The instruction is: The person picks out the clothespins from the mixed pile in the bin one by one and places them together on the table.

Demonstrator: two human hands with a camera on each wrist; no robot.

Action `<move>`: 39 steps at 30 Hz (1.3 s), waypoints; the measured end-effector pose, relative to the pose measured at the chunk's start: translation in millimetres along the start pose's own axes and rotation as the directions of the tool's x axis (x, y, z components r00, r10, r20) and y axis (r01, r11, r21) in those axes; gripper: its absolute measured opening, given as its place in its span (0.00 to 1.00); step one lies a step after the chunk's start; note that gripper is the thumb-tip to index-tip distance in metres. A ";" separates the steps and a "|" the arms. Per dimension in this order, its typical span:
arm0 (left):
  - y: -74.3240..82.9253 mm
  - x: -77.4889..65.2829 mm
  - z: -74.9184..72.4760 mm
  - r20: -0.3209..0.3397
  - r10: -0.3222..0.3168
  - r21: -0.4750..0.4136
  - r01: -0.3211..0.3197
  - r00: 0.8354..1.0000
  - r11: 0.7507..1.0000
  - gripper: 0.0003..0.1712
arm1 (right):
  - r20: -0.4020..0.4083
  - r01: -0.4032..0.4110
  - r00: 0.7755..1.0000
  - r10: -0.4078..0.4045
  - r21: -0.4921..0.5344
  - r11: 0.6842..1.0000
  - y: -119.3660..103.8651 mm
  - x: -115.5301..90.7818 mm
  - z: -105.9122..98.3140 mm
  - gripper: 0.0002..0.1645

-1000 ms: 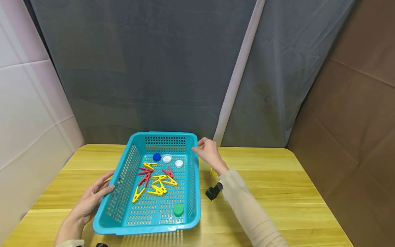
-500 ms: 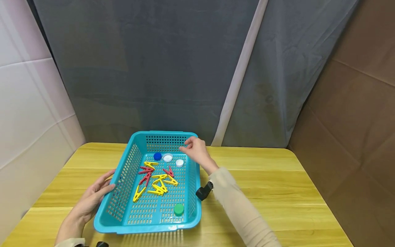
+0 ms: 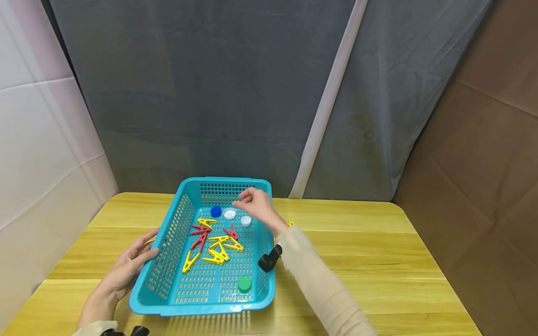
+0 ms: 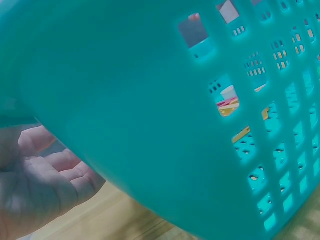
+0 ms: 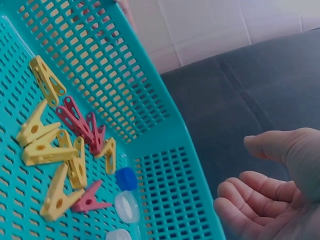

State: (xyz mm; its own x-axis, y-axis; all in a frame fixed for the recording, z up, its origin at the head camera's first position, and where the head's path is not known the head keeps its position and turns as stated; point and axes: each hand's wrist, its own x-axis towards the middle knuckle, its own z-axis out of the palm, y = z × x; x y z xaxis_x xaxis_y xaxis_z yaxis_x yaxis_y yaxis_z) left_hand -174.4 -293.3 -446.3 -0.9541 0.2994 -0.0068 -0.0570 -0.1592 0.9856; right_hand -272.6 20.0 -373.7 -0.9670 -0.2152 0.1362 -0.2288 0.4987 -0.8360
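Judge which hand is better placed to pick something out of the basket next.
Probably the right hand: it hovers empty, fingers loosely curled, over the basket's far end above the white caps. The left hand rests flat against the basket's outer left wall.

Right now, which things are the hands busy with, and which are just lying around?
In hand:
teal basket, touched by left hand
white caps, under right hand

Lying about:
yellow pegs
red pegs
blue cap
green cap
table
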 end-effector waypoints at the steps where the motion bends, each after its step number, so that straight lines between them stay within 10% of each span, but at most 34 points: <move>1: 0.4 0.2 -0.1 0.000 0.002 -0.001 -0.002 1.000 1.000 0.23 | 0.007 -0.010 1.000 0.010 0.005 1.000 0.1 1.0 2.0 0.17; 39: -2.1 -5.2 -0.3 0.040 0.032 -0.077 -0.028 0.999 0.997 0.25 | 0.116 -0.218 0.969 0.220 -0.026 0.976 21.2 24.0 57.7 0.08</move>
State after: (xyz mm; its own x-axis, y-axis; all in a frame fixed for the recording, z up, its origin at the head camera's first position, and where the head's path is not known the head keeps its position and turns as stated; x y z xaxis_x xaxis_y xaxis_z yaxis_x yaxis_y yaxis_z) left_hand -169.5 -294.8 -448.3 -0.9429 0.3317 0.0311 -0.0522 -0.2393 0.9695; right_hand -294.2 -23.0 -418.8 -0.9739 -0.1965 -0.1136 -0.0152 0.5557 -0.8312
